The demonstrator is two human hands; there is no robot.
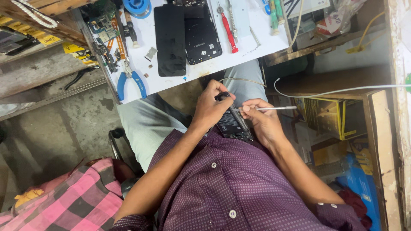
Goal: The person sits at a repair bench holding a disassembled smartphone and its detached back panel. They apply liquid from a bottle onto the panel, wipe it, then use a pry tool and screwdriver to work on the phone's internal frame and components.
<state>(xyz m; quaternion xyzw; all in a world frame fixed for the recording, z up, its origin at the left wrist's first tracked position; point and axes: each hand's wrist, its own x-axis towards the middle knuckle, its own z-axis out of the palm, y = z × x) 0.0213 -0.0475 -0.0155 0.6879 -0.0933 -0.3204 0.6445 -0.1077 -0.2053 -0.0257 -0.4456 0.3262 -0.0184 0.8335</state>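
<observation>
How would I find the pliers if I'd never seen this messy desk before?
Start at the white worktable at the top of the view and go to its near left corner. The blue-handled metal pliers lie there, left of the flat black phone screen panel. They are the only tool with two fat blue handles; the red-handled screwdriver lies farther right.

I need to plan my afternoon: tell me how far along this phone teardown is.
Done: the black screen panel and back housing lie separated on the white bench. In hand: the left hand grips the phone's inner frame over the lap while the right hand works a metal tool at its top. Left: everything still lies apart; nothing looks reassembled.
</observation>
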